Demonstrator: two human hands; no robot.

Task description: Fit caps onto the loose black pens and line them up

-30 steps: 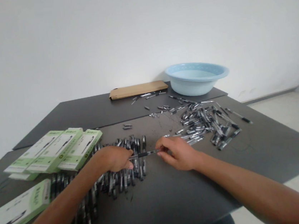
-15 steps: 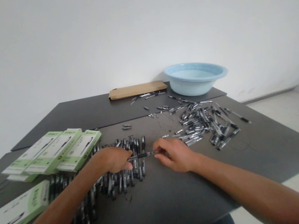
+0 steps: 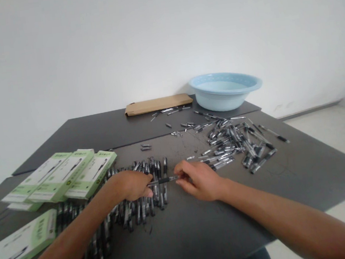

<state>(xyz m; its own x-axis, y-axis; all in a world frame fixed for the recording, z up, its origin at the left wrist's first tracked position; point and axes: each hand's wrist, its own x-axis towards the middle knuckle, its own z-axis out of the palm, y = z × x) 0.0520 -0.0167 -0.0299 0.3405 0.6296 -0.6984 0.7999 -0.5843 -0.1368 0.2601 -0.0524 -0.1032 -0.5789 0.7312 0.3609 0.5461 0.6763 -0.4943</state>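
At the centre of the frame, someone has a pen [image 3: 164, 180] lying almost level between two bare hands. The left hand [image 3: 134, 184] has its grip closed on the pen's left end, just above a crowded row of pens [image 3: 143, 211]. The right hand [image 3: 199, 180] has its grip pinched at the other end; I can't tell whether it clasps the pen itself or some small part there. A loose heap of pens [image 3: 239, 140] spreads across the right of the frame. Green-and-white boxes [image 3: 48, 177] lie at the left on the dark table [image 3: 203, 234], and a blue basin [image 3: 225, 103] stands upper right.
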